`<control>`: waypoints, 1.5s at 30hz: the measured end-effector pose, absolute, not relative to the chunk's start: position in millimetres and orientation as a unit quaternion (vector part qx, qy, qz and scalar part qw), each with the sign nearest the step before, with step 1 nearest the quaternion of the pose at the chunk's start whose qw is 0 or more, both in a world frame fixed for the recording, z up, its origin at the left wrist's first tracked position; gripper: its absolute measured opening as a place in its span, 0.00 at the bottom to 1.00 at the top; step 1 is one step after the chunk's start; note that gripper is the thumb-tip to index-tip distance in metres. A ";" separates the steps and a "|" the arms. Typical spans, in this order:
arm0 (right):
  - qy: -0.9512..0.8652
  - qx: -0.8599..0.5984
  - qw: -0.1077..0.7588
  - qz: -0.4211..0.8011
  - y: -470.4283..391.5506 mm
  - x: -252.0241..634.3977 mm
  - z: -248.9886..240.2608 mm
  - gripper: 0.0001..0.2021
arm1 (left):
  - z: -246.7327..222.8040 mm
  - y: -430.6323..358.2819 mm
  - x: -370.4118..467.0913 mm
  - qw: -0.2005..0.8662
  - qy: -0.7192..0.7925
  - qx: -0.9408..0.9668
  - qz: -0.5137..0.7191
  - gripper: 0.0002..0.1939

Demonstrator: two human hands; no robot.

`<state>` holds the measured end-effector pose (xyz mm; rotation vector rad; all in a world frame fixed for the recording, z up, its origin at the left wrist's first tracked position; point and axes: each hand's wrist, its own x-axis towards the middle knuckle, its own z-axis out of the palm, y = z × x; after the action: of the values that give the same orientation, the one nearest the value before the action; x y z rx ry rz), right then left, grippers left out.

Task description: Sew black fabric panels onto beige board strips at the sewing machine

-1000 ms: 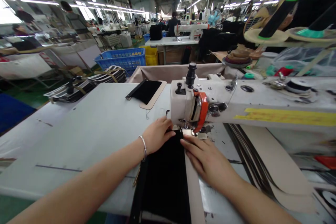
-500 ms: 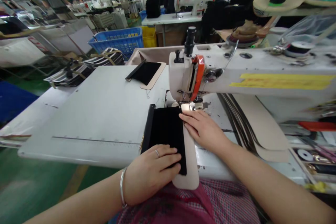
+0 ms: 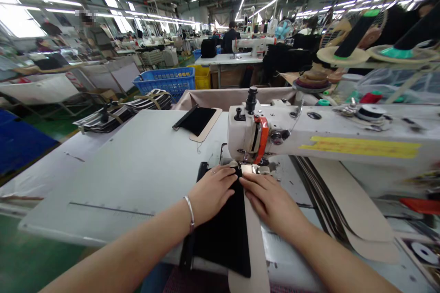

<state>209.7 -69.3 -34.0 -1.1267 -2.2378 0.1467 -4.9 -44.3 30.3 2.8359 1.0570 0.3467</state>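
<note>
Lying flat on the white table (image 3: pixel 137 165), the black fabric piece (image 3: pixel 225 233) sits on a beige backing strip (image 3: pixel 256 247), its far end just under the sewing machine head (image 3: pixel 249 135); the near end hangs over the table's near edge. Your left hand (image 3: pixel 213 192) presses flat on the fabric's far-left part, fingers together and extended. Half a second ago this hand rested at the fabric's near end; it has moved to the far end. Your right hand (image 3: pixel 271 201) lies flat beside it, fingers together, tips touching the fabric's right edge near the presser foot, as before. Farther left, a second black-and-beige piece (image 3: pixel 199 121) lies on the table. Beyond it stands a blue crate (image 3: pixel 165 80).
</note>
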 end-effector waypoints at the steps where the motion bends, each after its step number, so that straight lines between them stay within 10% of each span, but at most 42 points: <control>1: -0.847 -0.426 0.313 0.058 -69.5 209.7 -33.1 0.16 | 27.5 -38.1 -3.4 0.048 0.349 0.930 0.107 0.14; 45: -0.849 -0.427 0.308 0.054 -69.0 211.4 -34.5 0.15 | 21.9 -31.1 -3.2 0.090 0.319 0.936 0.119 0.12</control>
<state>211.4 -69.0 -34.5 -1.1290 -2.2439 0.1437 -3.2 -31.1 21.9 2.7836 0.9481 0.3536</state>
